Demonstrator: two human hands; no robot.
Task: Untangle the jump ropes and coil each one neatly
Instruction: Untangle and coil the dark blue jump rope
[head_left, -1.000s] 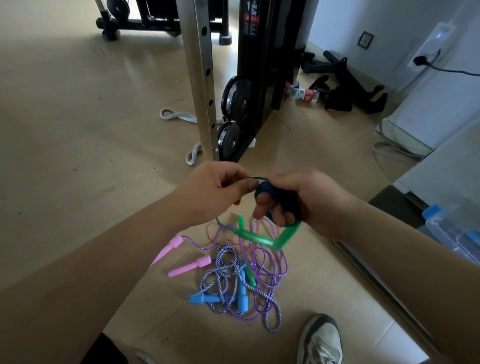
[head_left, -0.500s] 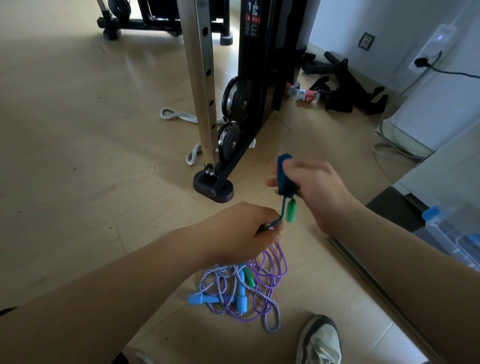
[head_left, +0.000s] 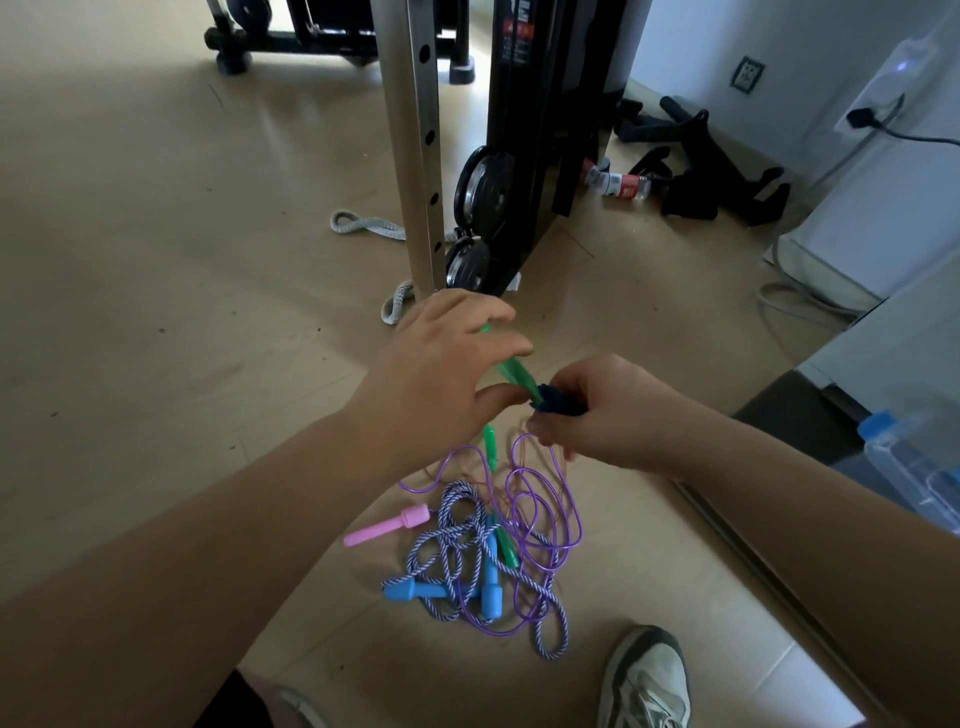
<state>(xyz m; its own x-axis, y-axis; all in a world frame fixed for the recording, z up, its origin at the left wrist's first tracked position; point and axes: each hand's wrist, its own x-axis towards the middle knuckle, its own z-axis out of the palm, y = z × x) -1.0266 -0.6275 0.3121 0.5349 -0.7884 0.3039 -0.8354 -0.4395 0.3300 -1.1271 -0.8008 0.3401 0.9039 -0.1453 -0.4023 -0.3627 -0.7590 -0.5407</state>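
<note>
Gym floor (head_left: 156, 312), weight rack (head_left: 415, 156) behind; most ropes (head_left: 488, 590) lie tangled by the shoe (head_left: 649, 680). Right grip (head_left: 608, 415) clasps a wound dark blue coil (head_left: 558, 404), left grip (head_left: 441, 384) pinches its green handle (head_left: 511, 370): one rope nearly coiled, the rest to do.

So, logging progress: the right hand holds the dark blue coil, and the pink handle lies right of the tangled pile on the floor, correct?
Not quite: the head view shows the pink handle left of the tangled pile on the floor. The right hand does hold the dark blue coil.
</note>
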